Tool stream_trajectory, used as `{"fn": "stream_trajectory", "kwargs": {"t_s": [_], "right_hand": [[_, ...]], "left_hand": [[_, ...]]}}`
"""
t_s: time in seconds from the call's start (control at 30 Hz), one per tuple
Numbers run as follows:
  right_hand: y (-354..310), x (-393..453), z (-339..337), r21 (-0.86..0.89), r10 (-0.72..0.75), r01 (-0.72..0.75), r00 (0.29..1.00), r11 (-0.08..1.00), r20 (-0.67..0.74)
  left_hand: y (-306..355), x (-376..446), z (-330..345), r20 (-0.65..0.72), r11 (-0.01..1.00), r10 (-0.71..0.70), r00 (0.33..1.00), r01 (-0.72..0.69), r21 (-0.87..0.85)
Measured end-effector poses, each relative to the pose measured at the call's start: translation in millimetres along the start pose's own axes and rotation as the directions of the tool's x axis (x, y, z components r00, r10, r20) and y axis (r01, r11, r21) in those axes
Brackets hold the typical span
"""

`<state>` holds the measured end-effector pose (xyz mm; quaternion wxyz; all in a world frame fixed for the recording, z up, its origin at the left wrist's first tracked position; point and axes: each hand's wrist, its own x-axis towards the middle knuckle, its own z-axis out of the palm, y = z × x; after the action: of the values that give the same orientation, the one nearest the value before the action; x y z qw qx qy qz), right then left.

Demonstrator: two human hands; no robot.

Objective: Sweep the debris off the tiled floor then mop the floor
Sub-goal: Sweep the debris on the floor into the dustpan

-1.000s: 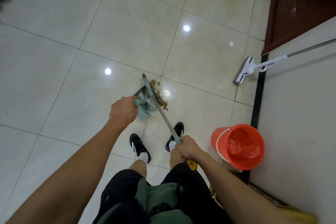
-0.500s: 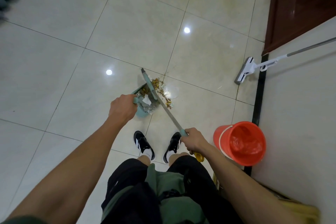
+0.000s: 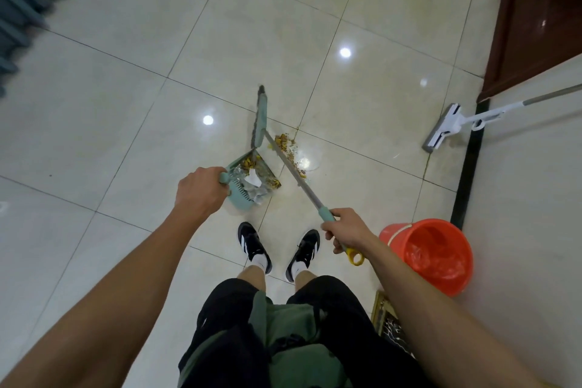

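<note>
- L hand [image 3: 199, 190] gripped dustpan [image 3: 252, 181] handle, pan w/ debris inside.
- R hand [image 3: 346, 229] fingers curled round broom [image 3: 283, 161] handle; debris [image 3: 288, 148] beside pan on floor [image 3: 126, 88].

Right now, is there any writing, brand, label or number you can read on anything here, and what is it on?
None can be read.
Dustpan, broom, mop, orange bucket: no lettering shows.
Shoes: white stripes only, no words.
Scraps in the dustpan: too small and blurred to tell.
</note>
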<state>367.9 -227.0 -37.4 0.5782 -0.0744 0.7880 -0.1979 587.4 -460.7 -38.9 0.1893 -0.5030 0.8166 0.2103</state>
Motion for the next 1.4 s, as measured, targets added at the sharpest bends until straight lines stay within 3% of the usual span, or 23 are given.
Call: {"fn": "stream_trajectory", "kwargs": {"t_s": [0.13,0.47,0.63,1.0,1.2,1.4], "right_hand": [[-11,16,-1,0.011,-0.045,0.045,0.999,0.999,-0.018],[-65,86,24,0.406,0.055,-0.078,0.996,0.911,0.068],[-70,105,37,0.349,0.141,-0.144,0.989,0.926,0.034],[5,64,56,0.369,0.302,-0.283,0.953,0.885,0.008],[24,40,56,0.379,0.309,-0.286,0.951,0.880,-0.001],[39,20,14,0.276,0.206,-0.186,0.978,0.943,-0.043]], "left_hand": [[-9,-3,-1,-0.006,0.999,-0.046,0.999,0.046,-0.003],[-22,16,1,0.023,0.999,-0.024,0.999,0.023,0.046],[-31,31,-5,0.057,0.996,0.024,0.998,-0.029,0.082],[-15,56,-22,0.062,0.988,0.137,0.989,-0.141,0.068],[-1,55,-29,0.081,0.981,0.161,0.984,-0.169,0.092],[18,50,-32,0.062,0.975,0.158,0.985,-0.166,0.148]]}}
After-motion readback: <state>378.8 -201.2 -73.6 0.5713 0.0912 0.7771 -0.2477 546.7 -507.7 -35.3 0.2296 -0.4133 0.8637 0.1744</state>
